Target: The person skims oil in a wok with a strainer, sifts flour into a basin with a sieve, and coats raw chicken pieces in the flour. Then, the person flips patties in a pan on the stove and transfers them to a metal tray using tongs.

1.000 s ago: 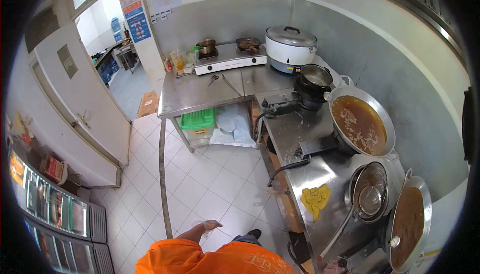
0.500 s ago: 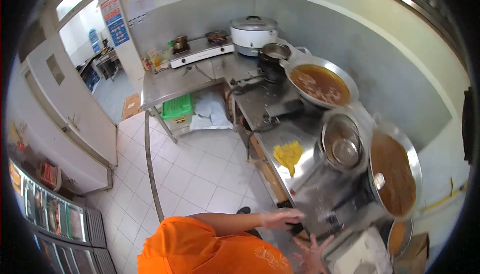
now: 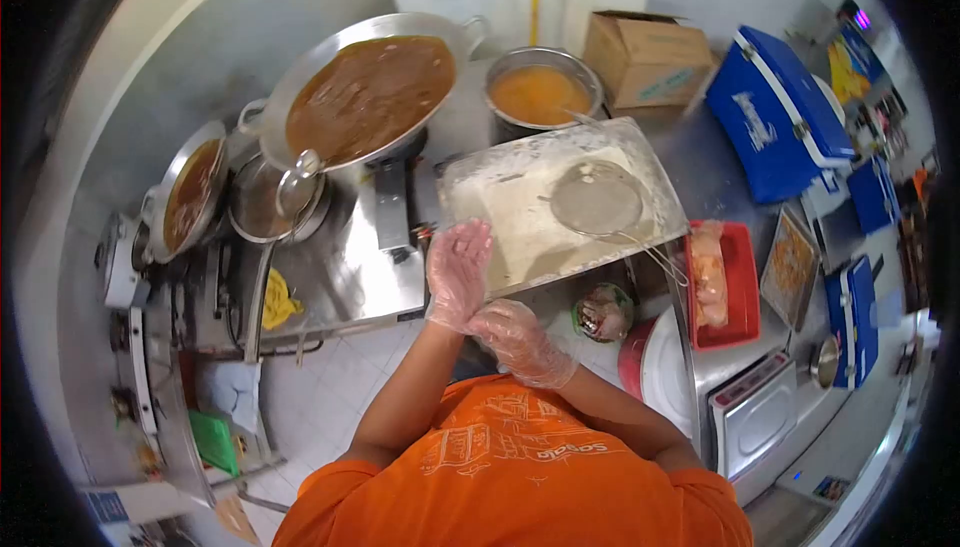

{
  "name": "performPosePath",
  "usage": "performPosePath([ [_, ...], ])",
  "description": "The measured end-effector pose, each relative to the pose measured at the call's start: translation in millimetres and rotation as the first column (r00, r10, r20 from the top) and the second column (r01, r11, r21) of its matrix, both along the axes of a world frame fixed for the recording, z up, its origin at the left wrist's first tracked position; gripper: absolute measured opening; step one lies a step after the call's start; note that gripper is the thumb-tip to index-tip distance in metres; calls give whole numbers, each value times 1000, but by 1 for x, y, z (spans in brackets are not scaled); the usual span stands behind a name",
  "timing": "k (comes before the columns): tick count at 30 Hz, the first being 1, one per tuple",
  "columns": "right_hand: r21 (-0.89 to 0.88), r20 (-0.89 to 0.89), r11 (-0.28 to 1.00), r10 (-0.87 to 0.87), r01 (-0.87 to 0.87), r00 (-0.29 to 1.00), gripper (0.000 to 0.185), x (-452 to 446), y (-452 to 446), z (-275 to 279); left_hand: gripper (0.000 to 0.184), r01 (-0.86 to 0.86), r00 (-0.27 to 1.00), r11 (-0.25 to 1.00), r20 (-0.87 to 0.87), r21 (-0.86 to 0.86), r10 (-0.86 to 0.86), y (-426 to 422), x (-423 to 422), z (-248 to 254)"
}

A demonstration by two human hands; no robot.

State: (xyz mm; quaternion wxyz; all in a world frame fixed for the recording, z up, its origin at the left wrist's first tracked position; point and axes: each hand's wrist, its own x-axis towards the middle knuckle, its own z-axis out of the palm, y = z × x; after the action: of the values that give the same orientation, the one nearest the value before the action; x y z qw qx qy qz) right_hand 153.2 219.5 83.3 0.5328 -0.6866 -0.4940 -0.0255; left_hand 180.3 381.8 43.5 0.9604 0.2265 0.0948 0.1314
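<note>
Both hands wear clear plastic gloves. My left hand (image 3: 459, 269) is raised palm up at the front edge of a floury tray (image 3: 495, 257), fingers stretched and holding nothing. Against its wrist, my right hand (image 3: 522, 343) has its fingers bent in on the cuff of the left glove. A round wire sieve (image 3: 596, 199) lies on the tray, its handle reaching over the tray's right edge. Behind the tray stands a pot of orange liquid (image 3: 540, 94). The large wok (image 3: 368, 97) to the left holds brown oil.
A red tub (image 3: 738, 287) with pale meat, a scale (image 3: 755, 415) and a metal tray of food pieces (image 3: 790, 267) are at right. Beyond are a cardboard box (image 3: 650, 59) and blue coolers (image 3: 775, 117). A skimmer (image 3: 297, 187), another wok (image 3: 190, 192) and a yellow cloth (image 3: 278, 299) are left.
The view has swung right, from the stove and doorway to the floury tray. My hands, apart half a second ago, now touch, with the right at the left wrist.
</note>
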Motion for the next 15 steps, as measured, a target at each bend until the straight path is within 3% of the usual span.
performPosePath([
  [2, -14, -46, 1000, -25, 24, 999, 21, 13, -6, -1, 49, 64, 998, 994, 22, -83, -63, 0, 16, 3],
  [3, -30, -71, 999, -32, 30, 997, 21, 22, -11, 0, 51, 36, 999, 999, 9, 31, -36, -6, 25, 7],
  [5, -234, 25, 965, -119, 122, 993, 16, 50, -32, -8, 55, -35, 999, 967, 2, 253, 35, -16, 41, 13],
  [6, -332, 77, 929, -148, 165, 986, 15, 64, -46, -13, 56, -40, 998, 858, -22, 512, 59, -15, 47, 10],
  [7, -364, 221, 825, -374, 431, 901, 21, 81, -63, -16, 55, -54, 985, 538, -42, 841, 165, -14, 48, 6],
  [8, -350, 372, 661, -552, 664, 746, 28, 99, -82, -19, 55, -22, 963, 106, -7, 994, 268, -13, 45, 5],
  [9, -269, 622, 393, -626, 879, 470, 42, 118, -98, -28, 56, 58, 936, -340, 67, 939, 345, -11, 42, 4],
  [10, -508, 439, 315, -706, 802, 555, 50, 143, -109, -17, 51, -33, 876, -620, 321, 784, 359, -1, 39, -9],
  [13, -786, 436, 91, -619, 612, 653, 47, 182, -135, -38, 39, 362, 705, -343, -14, 867, 709, 24, 35, -67],
  [15, -881, 382, 16, -566, 473, 731, 44, 199, -137, -41, 39, 384, 712, -192, -157, 903, 685, 43, 43, -97],
])
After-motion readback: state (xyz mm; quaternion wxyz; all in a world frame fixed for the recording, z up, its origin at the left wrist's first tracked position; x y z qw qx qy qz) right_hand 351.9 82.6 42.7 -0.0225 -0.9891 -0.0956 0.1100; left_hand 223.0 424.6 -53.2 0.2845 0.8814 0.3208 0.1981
